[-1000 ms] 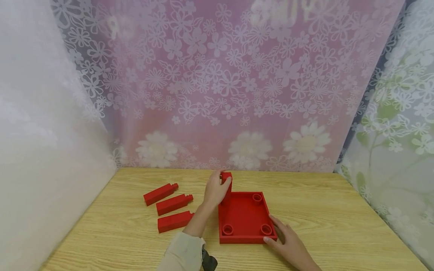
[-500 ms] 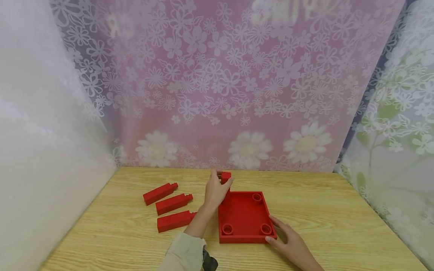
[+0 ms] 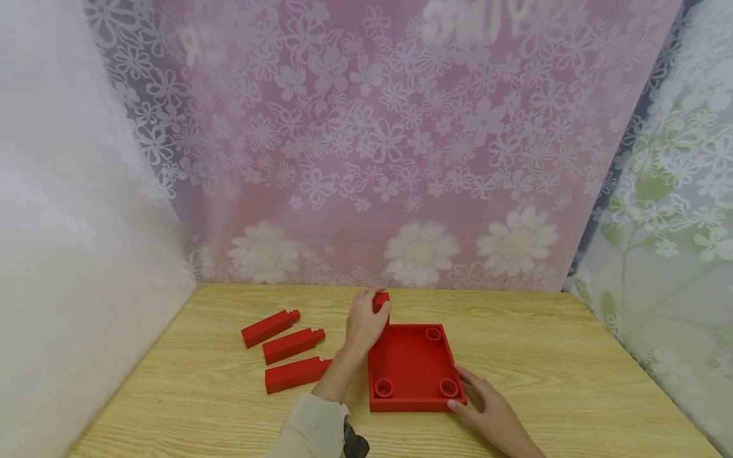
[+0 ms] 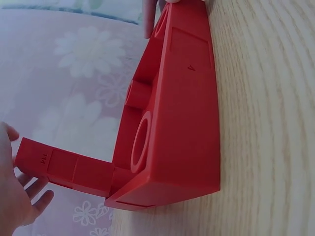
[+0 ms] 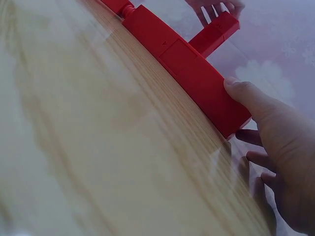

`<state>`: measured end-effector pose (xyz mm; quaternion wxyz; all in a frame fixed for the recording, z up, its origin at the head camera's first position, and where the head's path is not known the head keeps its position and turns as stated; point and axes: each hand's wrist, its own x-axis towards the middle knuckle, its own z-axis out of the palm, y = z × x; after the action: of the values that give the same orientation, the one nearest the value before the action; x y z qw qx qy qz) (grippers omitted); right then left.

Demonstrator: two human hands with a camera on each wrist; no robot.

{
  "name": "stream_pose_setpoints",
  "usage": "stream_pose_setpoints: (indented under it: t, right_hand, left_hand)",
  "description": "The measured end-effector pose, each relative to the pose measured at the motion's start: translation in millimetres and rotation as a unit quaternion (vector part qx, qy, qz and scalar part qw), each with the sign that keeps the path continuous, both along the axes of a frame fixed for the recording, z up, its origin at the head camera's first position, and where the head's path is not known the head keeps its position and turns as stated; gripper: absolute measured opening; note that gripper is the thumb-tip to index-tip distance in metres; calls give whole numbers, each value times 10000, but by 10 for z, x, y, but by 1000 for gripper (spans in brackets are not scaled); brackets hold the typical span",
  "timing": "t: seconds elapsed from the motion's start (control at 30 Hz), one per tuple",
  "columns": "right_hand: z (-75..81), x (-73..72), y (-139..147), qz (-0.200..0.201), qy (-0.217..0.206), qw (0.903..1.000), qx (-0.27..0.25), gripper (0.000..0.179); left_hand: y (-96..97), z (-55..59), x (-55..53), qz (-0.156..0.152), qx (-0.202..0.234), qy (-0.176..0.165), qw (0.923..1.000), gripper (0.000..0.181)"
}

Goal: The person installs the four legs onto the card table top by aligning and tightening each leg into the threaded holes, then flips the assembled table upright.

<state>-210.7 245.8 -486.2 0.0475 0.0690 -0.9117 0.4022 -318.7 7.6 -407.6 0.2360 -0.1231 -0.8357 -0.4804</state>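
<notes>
Red square tray (image 3: pixel 409 366) sits low-center in the head view, left hand (image 3: pixel 361 326) gripping an upright red post (image 3: pixel 383 298) at its upper-left corner, right hand (image 3: pixel 491 410) pinching its lower-right corner. Three similar red posts (image 3: pixel 291 346) lie lower left, on the wood-grain table (image 3: pixel 544 356) btw.

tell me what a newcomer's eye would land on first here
Probably the red tray low in the head view, a red post upright at its far left corner in the left hand, the right hand gripping its near right corner. Three more red posts lie left of it on the table. A pink floral sheet hangs behind.
</notes>
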Motion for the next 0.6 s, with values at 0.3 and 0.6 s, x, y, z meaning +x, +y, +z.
stream_pose_setpoints:
  t: [0.3, 0.6]
  right_hand:
    - [-15, 0, -2, -4, 24, 10000, 0, 68]
    - [-26, -10, 9, 12, 83, 10000, -15, 68]
  left_hand:
    - [35, -49, 0, 481, 490, -556, 9961, 42]
    - [-20, -34, 2, -46, 471, -525, 9975, 28]
